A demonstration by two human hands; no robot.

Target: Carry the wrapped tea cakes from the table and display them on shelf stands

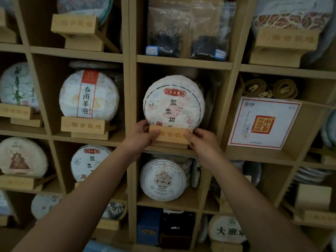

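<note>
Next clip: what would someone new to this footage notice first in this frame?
Both hands, the left hand and right hand, grip the ends of a wooden stand in the centre cubby, with a wrapped tea cake standing upright on it. To its left sits a cake with a red vertical band; to its right a white square box with a red seal.

- You stood in a tea shop or tea storeroom, facing a wall of wooden cubby shelves [183, 62].
- Most cubbies showed a paper-wrapped tea cake [174, 102] upright on an engraved wooden stand [171, 137].
- One cubby above held clear bags of loose dark leaf [165, 31] with small labels.
- To your right a printed boxed tea [263, 122] leaned in its own cubby.
</note>
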